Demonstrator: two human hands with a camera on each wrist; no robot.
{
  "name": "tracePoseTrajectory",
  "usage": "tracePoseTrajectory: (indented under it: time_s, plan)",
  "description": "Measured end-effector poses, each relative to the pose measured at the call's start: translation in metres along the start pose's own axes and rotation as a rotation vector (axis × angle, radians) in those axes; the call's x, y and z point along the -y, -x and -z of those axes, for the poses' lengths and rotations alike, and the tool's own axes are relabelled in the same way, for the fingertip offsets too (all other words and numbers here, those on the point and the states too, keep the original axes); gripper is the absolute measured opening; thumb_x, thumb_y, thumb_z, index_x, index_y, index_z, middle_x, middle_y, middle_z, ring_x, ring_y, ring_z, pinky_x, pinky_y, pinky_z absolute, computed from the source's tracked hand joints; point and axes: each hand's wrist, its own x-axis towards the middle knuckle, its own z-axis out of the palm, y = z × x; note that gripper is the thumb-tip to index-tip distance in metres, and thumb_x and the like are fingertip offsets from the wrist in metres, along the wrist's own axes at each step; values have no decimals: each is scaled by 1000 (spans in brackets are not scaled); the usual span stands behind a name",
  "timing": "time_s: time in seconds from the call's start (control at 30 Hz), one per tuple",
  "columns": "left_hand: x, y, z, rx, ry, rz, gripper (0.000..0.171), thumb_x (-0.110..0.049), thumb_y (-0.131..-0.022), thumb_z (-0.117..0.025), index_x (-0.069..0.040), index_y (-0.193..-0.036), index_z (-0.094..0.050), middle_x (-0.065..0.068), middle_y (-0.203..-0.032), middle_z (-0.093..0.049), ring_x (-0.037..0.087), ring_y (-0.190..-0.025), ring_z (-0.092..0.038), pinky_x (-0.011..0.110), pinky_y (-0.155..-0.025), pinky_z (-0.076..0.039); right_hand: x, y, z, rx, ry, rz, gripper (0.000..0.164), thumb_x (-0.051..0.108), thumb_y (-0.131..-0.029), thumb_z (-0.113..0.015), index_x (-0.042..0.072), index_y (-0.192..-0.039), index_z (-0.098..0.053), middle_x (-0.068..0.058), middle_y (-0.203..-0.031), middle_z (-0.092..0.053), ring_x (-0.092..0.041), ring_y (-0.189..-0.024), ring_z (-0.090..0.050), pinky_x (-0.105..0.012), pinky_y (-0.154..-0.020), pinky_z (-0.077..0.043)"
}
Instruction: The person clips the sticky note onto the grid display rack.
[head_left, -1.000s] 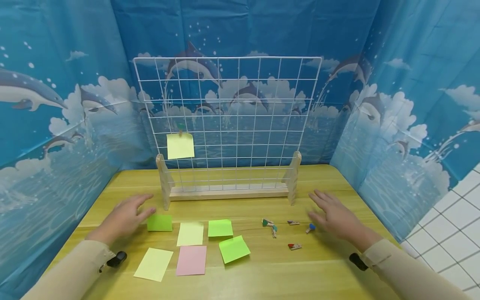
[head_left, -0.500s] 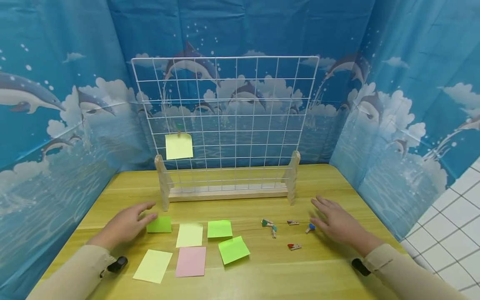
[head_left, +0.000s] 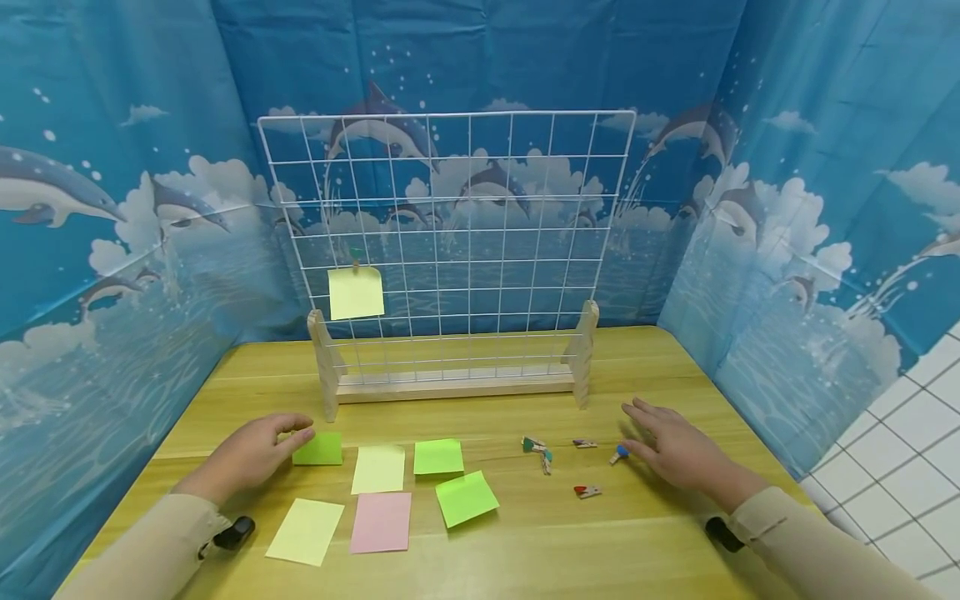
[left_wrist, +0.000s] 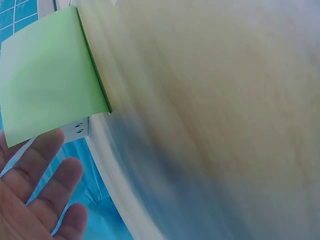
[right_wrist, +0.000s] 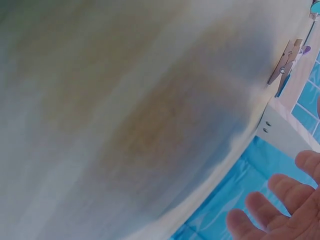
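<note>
My left hand (head_left: 251, 454) is at the left of the table, fingers loosely bent, thumb and fingertips right by the green sticky note (head_left: 318, 449). In the left wrist view that same green note (left_wrist: 52, 80) overlaps the fingertips. My right hand (head_left: 675, 446) hovers at the right, fingers spread and relaxed, holding nothing. Its thumb is close to a small clothespin with a blue top (head_left: 619, 454). Other mini clothespins lie to its left: a red one (head_left: 588, 492), a purple one (head_left: 585, 443) and green ones (head_left: 536, 445).
Between the hands lie a pale yellow note (head_left: 378, 469), a pink note (head_left: 381, 522), a green note (head_left: 467, 499) and others. Behind them stands a white wire grid (head_left: 491, 275) on a wooden base (head_left: 457, 388), with a yellow note (head_left: 356, 293) clipped on. Dolphin curtains surround the table.
Both hands have lowered slightly toward the front of the table, and the left thumb and fingertips have drawn closer together. The notes and clothespins lie where they were; the camera view shifted a little.
</note>
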Motion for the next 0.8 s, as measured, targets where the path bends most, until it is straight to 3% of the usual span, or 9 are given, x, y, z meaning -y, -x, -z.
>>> tracePoseTrajectory:
  time_s: [0.37,0.5,0.6,0.67,0.73,0.8]
  plan:
    - [2,5,2,40,38,-11,50,-48,-111,-48,-11,-134,-72,14,-137,-71,44,-131,-62,64,-107,-49,1,0,4,76,-39,-4,62,37,-106,-64,8,-158,-48,-28,-161,-44,-55,-143,-47,-71,-112,-41]
    - [2,6,3,39,34,-24,46,-48,-113,-45,-16,-117,-77,13,-133,-72,43,-131,-63,61,-106,-51,0,0,5,122,-49,-4,61,37,-105,-65,9,-157,-50,-26,-160,-46,-54,-143,-48,-70,-113,-41]
    - [2,7,5,39,26,-15,47,-48,-114,-42,-19,-102,-76,9,-122,-75,35,-120,-69,55,-98,-55,-1,0,5,149,-57,21,59,35,-105,-66,7,-155,-53,-26,-157,-51,-52,-141,-51,-68,-112,-42]
    - [2,7,5,50,29,-3,50,-48,-114,-41,-16,-94,-74,6,-107,-75,26,-102,-69,48,-88,-54,-1,-1,5,157,-62,38,57,34,-104,-67,6,-153,-55,-25,-154,-54,-51,-139,-53,-67,-112,-44]
    - [2,8,5,54,35,-1,50,-48,-114,-42,-17,-92,-75,4,-105,-75,18,-95,-66,42,-81,-51,-2,-1,5,158,-63,50,55,33,-104,-67,5,-151,-57,-24,-152,-57,-50,-138,-55,-65,-111,-45]
    - [1,9,6,77,53,7,51,-48,-113,-44,-15,-87,-73,5,-90,-71,14,-80,-60,37,-74,-48,-2,-2,5,155,-60,56,53,32,-104,-67,5,-149,-59,-22,-149,-60,-48,-136,-57,-64,-111,-47]
